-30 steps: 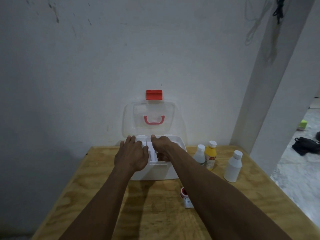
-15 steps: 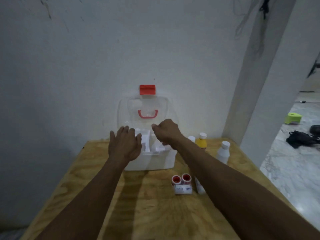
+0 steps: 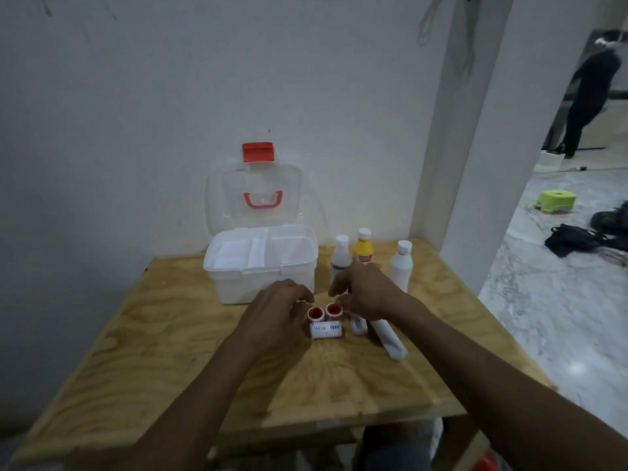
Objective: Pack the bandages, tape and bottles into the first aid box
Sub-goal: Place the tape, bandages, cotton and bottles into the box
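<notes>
The white first aid box (image 3: 234,283) stands open at the back of the wooden table (image 3: 163,351), its clear lid (image 3: 258,195) with red latch leaning on the wall. In front of it lie two red-cored tape rolls (image 3: 324,312), a labelled white bandage roll (image 3: 325,330) and two longer white bandage packs (image 3: 389,339). Three bottles stand right of the box: a white one (image 3: 340,254), a yellow one (image 3: 363,248) and another white one (image 3: 401,263). My left hand (image 3: 277,309) hovers just left of the tape rolls, fingers curled and apart. My right hand (image 3: 368,290) hovers above the packs, holding nothing.
A white wall stands behind the table and a white pillar (image 3: 482,147) at its right rear corner. Beyond on the marble floor are a green stool (image 3: 555,200), dark bags (image 3: 577,237) and a person in black (image 3: 588,100).
Both hands have left the box and drawn back toward me, down to the tape rolls and bandages. The view has tilted down and right.
</notes>
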`<state>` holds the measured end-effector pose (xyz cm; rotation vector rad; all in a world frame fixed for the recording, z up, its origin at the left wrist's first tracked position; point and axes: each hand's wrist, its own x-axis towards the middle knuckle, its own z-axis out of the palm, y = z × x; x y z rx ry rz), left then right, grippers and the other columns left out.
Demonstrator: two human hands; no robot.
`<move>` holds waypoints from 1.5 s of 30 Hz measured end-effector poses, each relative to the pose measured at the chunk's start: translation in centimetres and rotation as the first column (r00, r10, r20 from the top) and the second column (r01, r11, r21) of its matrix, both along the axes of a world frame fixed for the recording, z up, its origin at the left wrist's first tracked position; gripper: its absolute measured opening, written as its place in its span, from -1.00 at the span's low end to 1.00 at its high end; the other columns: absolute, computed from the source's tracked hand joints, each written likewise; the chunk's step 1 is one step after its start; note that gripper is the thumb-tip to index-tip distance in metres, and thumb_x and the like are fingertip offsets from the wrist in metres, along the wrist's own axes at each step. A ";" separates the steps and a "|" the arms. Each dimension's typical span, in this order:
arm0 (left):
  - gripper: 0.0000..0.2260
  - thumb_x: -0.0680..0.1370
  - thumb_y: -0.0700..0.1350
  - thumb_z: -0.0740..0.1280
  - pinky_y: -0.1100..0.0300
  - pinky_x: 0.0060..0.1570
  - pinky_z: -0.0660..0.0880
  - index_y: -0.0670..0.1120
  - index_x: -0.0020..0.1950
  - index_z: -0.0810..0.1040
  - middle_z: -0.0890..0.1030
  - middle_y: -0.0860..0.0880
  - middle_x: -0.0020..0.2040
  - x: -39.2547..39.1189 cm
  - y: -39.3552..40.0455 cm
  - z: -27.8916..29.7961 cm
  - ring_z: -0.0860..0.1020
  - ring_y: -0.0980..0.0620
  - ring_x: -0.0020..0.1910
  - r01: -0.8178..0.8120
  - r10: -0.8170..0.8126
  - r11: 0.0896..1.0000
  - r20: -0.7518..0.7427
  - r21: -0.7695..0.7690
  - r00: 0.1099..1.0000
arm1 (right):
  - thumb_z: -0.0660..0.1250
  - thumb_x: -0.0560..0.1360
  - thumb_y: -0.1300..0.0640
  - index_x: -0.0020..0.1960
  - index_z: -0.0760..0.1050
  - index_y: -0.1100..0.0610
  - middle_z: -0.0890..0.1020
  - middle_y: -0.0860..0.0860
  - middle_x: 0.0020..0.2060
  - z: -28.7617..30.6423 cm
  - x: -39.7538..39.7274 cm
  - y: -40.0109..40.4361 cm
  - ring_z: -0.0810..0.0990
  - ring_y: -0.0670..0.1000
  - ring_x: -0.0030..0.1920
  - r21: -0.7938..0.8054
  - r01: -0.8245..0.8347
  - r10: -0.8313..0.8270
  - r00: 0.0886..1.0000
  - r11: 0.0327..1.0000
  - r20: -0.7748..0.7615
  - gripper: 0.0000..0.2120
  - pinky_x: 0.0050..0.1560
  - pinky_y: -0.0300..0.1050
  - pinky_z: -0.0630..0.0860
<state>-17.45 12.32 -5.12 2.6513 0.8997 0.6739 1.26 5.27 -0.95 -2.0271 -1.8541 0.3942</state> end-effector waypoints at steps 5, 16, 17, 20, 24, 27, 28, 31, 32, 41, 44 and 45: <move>-0.74 0.50 -0.14 0.38 -0.02 -0.10 0.57 0.06 0.16 0.66 0.65 0.00 0.05 0.1 -0.2 -0.7 0.57 0.02 -0.05 0.052 -0.048 0.998 -0.174 0.023 0.984 | 0.44 0.49 0.11 0.14 0.66 -0.02 0.65 -0.01 0.17 -1.3 -0.3 -0.4 0.56 0.01 0.17 -0.110 -0.017 0.031 0.992 0.994 0.126 -0.78 0.18 0.02 0.52; -0.80 0.54 0.08 0.35 0.02 -0.18 0.53 -0.01 -0.06 0.69 0.63 0.01 -0.11 -0.2 -0.7 -1.1 0.57 0.04 -0.16 -0.060 0.059 0.998 -0.118 -0.008 0.991 | 0.35 0.54 -0.09 0.16 0.64 -0.01 0.64 0.00 0.16 -2.1 -0.5 -0.4 0.49 0.06 0.24 -0.052 -0.004 0.014 0.982 0.999 0.188 -0.74 0.22 0.09 0.29; -0.81 0.53 0.06 0.36 0.02 -0.17 0.53 -0.01 -0.05 0.69 0.64 0.01 -0.10 -0.4 -0.8 -0.9 0.57 0.04 -0.15 -0.064 0.062 0.998 -0.094 -0.019 0.994 | 0.35 0.54 -0.09 0.17 0.64 -0.01 0.65 0.00 0.16 -1.9 -0.5 -0.5 0.50 0.05 0.24 -0.039 0.001 0.006 0.985 0.999 0.172 -0.73 0.23 0.08 0.29; -0.86 0.53 -0.03 0.40 0.09 -0.08 0.56 -0.02 0.02 0.70 0.68 0.00 0.00 -1.4 -1.0 -0.1 0.60 0.06 -0.07 -0.058 0.058 0.998 0.035 -0.019 0.998 | 0.36 0.54 -0.10 0.16 0.64 -0.01 0.68 -0.04 0.12 -0.9 -0.7 -0.9 0.56 0.01 0.17 0.043 -0.014 0.008 0.990 0.999 0.142 -0.73 0.11 -0.01 0.36; -0.85 0.53 -0.02 0.42 0.19 -0.08 0.54 -0.01 0.05 0.69 0.70 0.03 0.03 -2.9 -1.0 2.1 0.61 0.10 -0.06 -0.109 0.099 0.991 0.130 0.072 0.987 | 0.38 0.52 -0.14 0.07 0.68 -0.01 0.72 -0.03 0.00 1.5 -1.7 -0.4 0.64 0.01 0.01 0.191 -0.044 0.032 0.997 0.981 0.066 -0.74 -0.02 -0.05 0.50; -0.79 0.55 0.05 0.37 0.18 -0.12 0.54 -0.02 0.06 0.68 0.69 0.05 0.02 -4.6 0.0 4.6 0.59 0.12 -0.10 -0.177 0.158 0.980 0.191 0.089 0.969 | 0.38 0.51 -0.15 0.05 0.68 -0.01 0.71 -0.03 0.01 3.7 -3.2 1.1 0.63 0.03 0.02 0.263 -0.061 0.061 0.998 0.963 0.009 -0.74 0.07 0.10 0.54; -0.77 0.55 0.08 0.36 0.17 -0.13 0.54 -0.02 0.05 0.69 0.68 0.05 0.01 -5.2 0.6 5.4 0.59 0.13 -0.12 -0.213 0.191 0.974 0.215 0.083 0.958 | 0.37 0.51 -0.14 0.06 0.68 0.00 0.71 -0.03 0.03 4.4 -3.9 1.7 0.63 0.04 0.02 0.281 -0.071 0.071 0.997 0.957 0.011 -0.74 0.08 0.10 0.53; -0.75 0.54 0.11 0.36 0.15 -0.10 0.52 -0.03 0.03 0.69 0.69 0.03 0.01 -7.1 3.1 7.3 0.58 0.12 -0.15 -0.326 0.303 0.943 0.228 0.068 0.925 | 0.37 0.54 -0.10 0.10 0.67 0.05 0.70 0.00 0.08 6.5 -5.7 4.2 0.63 0.05 0.05 0.292 -0.074 0.074 0.997 0.954 0.012 -0.73 0.12 0.07 0.52; -0.75 0.54 0.10 0.37 0.15 -0.09 0.51 -0.04 0.03 0.69 0.69 0.01 0.01 -7.8 4.1 7.7 0.58 0.11 -0.15 -0.357 0.338 0.932 0.206 0.058 0.918 | 0.38 0.54 -0.08 0.12 0.66 0.06 0.69 0.01 0.09 7.0 -6.3 5.1 0.63 0.05 0.06 0.290 -0.075 0.076 0.997 0.954 0.007 -0.73 0.13 0.07 0.52; -0.73 0.53 0.08 0.39 0.03 0.00 0.59 -0.07 0.06 0.70 0.72 -0.06 0.01 -9.1 11.4 7.9 0.63 -0.03 -0.02 -0.418 0.418 0.909 0.060 -0.012 0.907 | 0.42 0.53 0.05 0.16 0.65 0.10 0.68 0.04 0.12 6.7 -9.9 14.0 0.63 0.09 0.08 0.224 -0.119 0.091 0.987 0.967 0.131 -0.76 0.14 0.15 0.56; -0.73 0.52 0.08 0.40 -0.02 0.01 0.60 -0.07 0.08 0.69 0.71 -0.08 0.04 -8.3 12.7 7.6 0.63 -0.04 -0.02 -0.404 0.405 0.914 0.042 -0.017 0.913 | 0.42 0.53 0.07 0.16 0.65 0.11 0.70 0.06 0.07 5.9 -10.2 16.2 0.65 0.07 -0.03 0.201 -0.132 0.095 0.978 0.971 0.184 -0.77 0.04 0.09 0.60; -0.73 0.52 0.08 0.40 -0.02 0.00 0.60 -0.07 0.09 0.69 0.70 -0.08 0.04 -8.0 13.0 7.5 0.64 -0.05 -0.02 -0.401 0.401 0.916 0.035 -0.018 0.915 | 0.42 0.53 0.07 0.16 0.65 0.12 0.71 0.07 0.05 5.6 -10.2 16.8 0.66 0.07 -0.06 0.194 -0.133 0.095 0.977 0.972 0.193 -0.76 0.02 0.08 0.61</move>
